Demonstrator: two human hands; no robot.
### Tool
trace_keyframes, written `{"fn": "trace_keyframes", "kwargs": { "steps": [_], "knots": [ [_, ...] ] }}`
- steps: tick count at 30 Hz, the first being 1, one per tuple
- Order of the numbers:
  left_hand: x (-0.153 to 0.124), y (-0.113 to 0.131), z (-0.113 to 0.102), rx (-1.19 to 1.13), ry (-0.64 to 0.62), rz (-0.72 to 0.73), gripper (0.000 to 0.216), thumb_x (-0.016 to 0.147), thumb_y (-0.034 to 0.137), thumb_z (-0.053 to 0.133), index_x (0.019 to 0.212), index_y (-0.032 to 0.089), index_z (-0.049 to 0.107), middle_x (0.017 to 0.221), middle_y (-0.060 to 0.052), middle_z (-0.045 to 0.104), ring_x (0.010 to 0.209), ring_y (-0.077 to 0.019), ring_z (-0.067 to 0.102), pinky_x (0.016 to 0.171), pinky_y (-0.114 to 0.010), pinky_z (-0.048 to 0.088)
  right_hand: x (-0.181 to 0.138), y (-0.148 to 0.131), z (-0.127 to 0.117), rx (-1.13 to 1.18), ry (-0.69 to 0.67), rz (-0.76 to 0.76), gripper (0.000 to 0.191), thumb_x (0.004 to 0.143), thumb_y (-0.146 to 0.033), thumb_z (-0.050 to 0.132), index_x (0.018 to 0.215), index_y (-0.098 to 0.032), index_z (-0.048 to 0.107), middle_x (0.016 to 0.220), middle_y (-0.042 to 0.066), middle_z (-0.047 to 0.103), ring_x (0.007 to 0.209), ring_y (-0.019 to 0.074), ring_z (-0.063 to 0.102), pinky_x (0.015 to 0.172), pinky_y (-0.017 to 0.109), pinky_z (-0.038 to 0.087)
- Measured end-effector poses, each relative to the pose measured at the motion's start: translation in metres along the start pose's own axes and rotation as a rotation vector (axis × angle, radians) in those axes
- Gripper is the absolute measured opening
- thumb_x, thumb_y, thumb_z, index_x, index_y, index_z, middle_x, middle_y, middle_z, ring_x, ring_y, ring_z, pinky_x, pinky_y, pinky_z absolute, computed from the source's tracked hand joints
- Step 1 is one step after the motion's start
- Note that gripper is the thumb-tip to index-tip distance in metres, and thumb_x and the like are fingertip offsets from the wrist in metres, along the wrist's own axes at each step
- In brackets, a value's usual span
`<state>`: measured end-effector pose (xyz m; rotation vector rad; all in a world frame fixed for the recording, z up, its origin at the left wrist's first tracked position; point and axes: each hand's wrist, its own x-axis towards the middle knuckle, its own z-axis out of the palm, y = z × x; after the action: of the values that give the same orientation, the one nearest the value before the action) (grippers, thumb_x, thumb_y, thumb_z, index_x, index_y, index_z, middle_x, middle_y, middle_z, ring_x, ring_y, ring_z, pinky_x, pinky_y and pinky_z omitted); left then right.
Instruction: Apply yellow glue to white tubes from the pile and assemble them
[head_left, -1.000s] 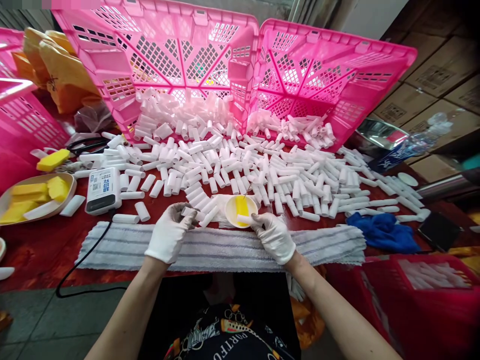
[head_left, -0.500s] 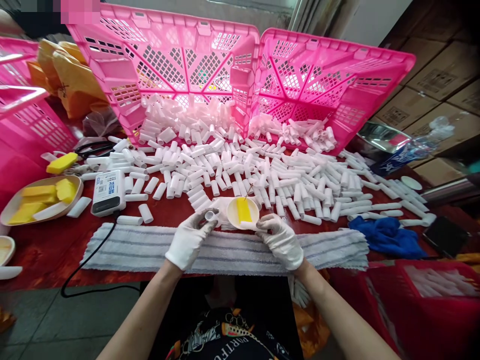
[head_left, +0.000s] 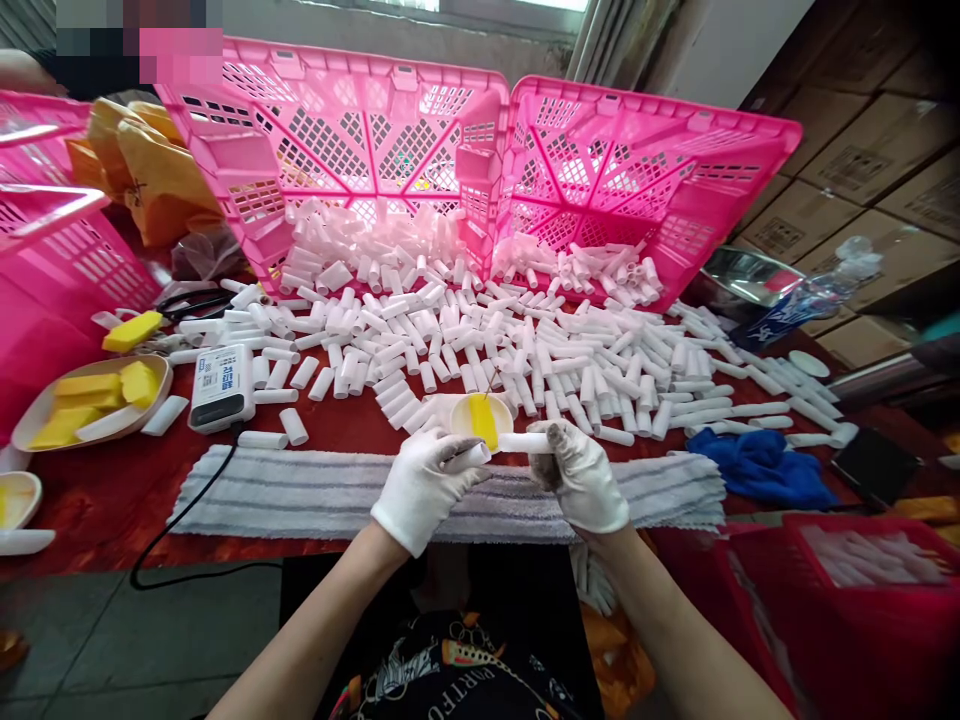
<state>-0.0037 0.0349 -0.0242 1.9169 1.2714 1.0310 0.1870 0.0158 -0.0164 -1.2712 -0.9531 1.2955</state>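
Note:
My left hand (head_left: pixel 424 488), in a white glove, grips a short white plastic tube (head_left: pixel 468 458) whose open end points right. In my gloved right hand (head_left: pixel 583 476) is another white tube (head_left: pixel 523 443), pinched at its right end and lying nearly level. The two tubes' ends are close together; whether they touch I cannot tell. Just behind them stands a small white bowl (head_left: pixel 460 416) with a yellow sponge (head_left: pixel 481 418) in it. Under my hands a grey striped towel (head_left: pixel 300 495) lies along the table edge.
Many loose white tubes (head_left: pixel 420 330) cover the table, spilling from two tipped pink crates (head_left: pixel 480 190). At left are a dish (head_left: pixel 34 405) of yellow sponges and a white device (head_left: pixel 223 385) with a black cable. A blue cloth (head_left: pixel 761 468) lies at right. Cardboard boxes (head_left: pixel 862 150) stand beyond.
My left hand has come right, turning its tube from end-on to sideways. My right hand's tube has moved off the sponge to the bowl's front right. The view has shifted slightly.

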Motion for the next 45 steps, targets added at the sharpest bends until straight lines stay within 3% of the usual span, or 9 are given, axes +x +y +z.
{"fn": "trace_keyframes", "kwargs": {
  "steps": [9, 13, 17, 22, 28, 32, 34, 40, 45],
  "knots": [
    [-0.009, 0.006, 0.012, -0.236, -0.08, -0.095, 0.027, 0.072, 0.035, 0.065, 0.095, 0.021, 0.066, 0.086, -0.005, 0.062, 0.079, -0.0152, 0.058, 0.072, -0.026, 0.048, -0.009, 0.007, -0.008, -0.133, 0.005, -0.015, 0.039, 0.08, -0.054, 0.05, 0.086, -0.016, 0.056, 0.049, -0.004, 0.044, 0.039, 0.0062, 0.037, 0.037, 0.019, 0.029],
    [-0.012, 0.017, 0.007, -0.243, -0.149, -0.105, 0.03, 0.075, 0.035, 0.061, 0.1, 0.019, 0.063, 0.097, -0.006, 0.064, 0.088, -0.0167, 0.059, 0.081, -0.027, 0.046, -0.011, -0.002, -0.009, -0.407, 0.039, -0.054, 0.039, 0.076, -0.053, 0.054, 0.082, -0.015, 0.058, 0.053, -0.002, 0.052, 0.042, 0.0081, 0.044, 0.038, 0.02, 0.034],
    [-0.016, 0.025, 0.004, -0.165, -0.241, -0.161, 0.034, 0.086, 0.042, 0.041, 0.082, 0.016, 0.062, 0.077, -0.003, 0.064, 0.071, -0.0139, 0.057, 0.066, -0.024, 0.044, -0.023, -0.006, -0.007, -0.675, 0.017, -0.302, 0.027, 0.079, -0.044, 0.053, 0.078, -0.017, 0.06, 0.071, 0.004, 0.063, 0.061, 0.0134, 0.058, 0.056, 0.023, 0.046],
    [-0.021, 0.026, 0.016, -0.096, -0.212, -0.335, 0.05, 0.088, 0.046, 0.026, 0.053, 0.017, 0.046, 0.047, 0.0, 0.047, 0.045, -0.0107, 0.041, 0.049, -0.024, 0.031, -0.032, 0.003, -0.002, -1.012, 0.007, -0.72, 0.029, 0.079, -0.04, 0.048, 0.059, -0.019, 0.054, 0.053, 0.002, 0.056, 0.05, 0.0129, 0.052, 0.051, 0.025, 0.041],
    [-0.027, 0.035, 0.022, 0.037, 0.008, -0.25, 0.044, 0.086, 0.045, 0.03, 0.057, 0.018, 0.047, 0.054, -0.001, 0.05, 0.051, -0.0113, 0.042, 0.054, -0.025, 0.031, -0.035, 0.005, 0.006, -0.981, 0.254, -0.676, 0.028, 0.084, -0.025, 0.039, 0.058, -0.019, 0.047, 0.046, -0.001, 0.051, 0.04, 0.0103, 0.046, 0.042, 0.023, 0.032],
    [-0.026, 0.035, 0.025, -0.299, -0.317, -0.564, 0.049, 0.084, 0.056, 0.024, 0.053, 0.02, 0.037, 0.045, 0.002, 0.039, 0.041, -0.01, 0.035, 0.044, -0.024, 0.028, -0.039, 0.002, 0.003, -1.165, 0.154, -1.134, 0.024, 0.079, -0.022, 0.042, 0.055, -0.021, 0.045, 0.047, 0.0, 0.047, 0.045, 0.0125, 0.043, 0.046, 0.026, 0.03],
    [-0.025, 0.036, 0.028, -0.327, -0.359, -0.617, 0.049, 0.083, 0.057, 0.026, 0.052, 0.02, 0.034, 0.043, 0.003, 0.038, 0.04, -0.0096, 0.034, 0.043, -0.024, 0.026, -0.039, 0.004, 0.001, -1.218, 0.14, -1.245, 0.025, 0.079, -0.023, 0.041, 0.054, -0.021, 0.045, 0.046, 0.0, 0.045, 0.045, 0.0126, 0.04, 0.046, 0.026, 0.028],
    [-0.033, 0.042, 0.042, 0.102, 0.024, -0.294, 0.048, 0.088, 0.041, 0.022, 0.053, 0.018, 0.044, 0.05, -0.003, 0.049, 0.047, -0.0115, 0.042, 0.051, -0.026, 0.029, -0.038, 0.017, 0.01, -1.063, 0.297, -0.712, 0.032, 0.086, -0.023, 0.034, 0.055, -0.02, 0.043, 0.047, -0.001, 0.048, 0.043, 0.0103, 0.044, 0.047, 0.024, 0.032],
    [-0.035, 0.047, 0.048, 0.232, 0.075, -0.071, 0.045, 0.088, 0.038, 0.024, 0.063, 0.016, 0.055, 0.061, -0.007, 0.059, 0.056, -0.0142, 0.049, 0.058, -0.028, 0.033, -0.045, 0.02, 0.008, -0.856, 0.329, -0.394, 0.031, 0.088, -0.026, 0.03, 0.061, -0.02, 0.044, 0.053, 0.0, 0.054, 0.045, 0.0102, 0.05, 0.047, 0.021, 0.036]
  ]
}}
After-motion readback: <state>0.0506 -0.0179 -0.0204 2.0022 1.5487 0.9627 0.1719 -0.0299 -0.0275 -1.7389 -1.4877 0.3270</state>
